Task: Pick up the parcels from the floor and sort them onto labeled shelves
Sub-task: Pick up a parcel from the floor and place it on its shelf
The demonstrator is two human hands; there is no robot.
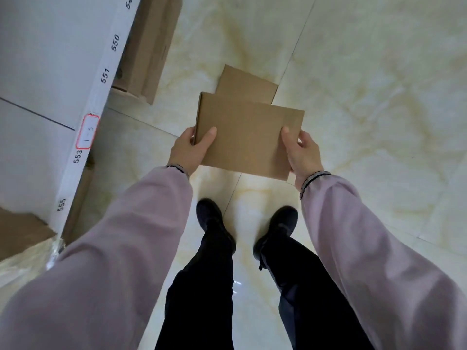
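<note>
I hold a flat brown cardboard parcel point(249, 137) above the floor with both hands. My left hand point(190, 150) grips its left edge, thumb on top. My right hand point(302, 152) grips its right edge the same way. A second flat brown parcel point(246, 83) lies on the tiled floor just beyond the held one and is partly hidden by it. The white shelf point(58, 79) runs along the left, its front edge printed with numbers such as 550, 551, 553 and 555 and carrying a red-bordered label point(87, 132).
Brown boxes point(147, 49) sit on a lower shelf level at upper left. Another brown box point(20, 233) with clear plastic wrap beside it rests on the shelf at lower left. My black shoes point(214, 221) stand on the glossy marble tile floor point(379, 97).
</note>
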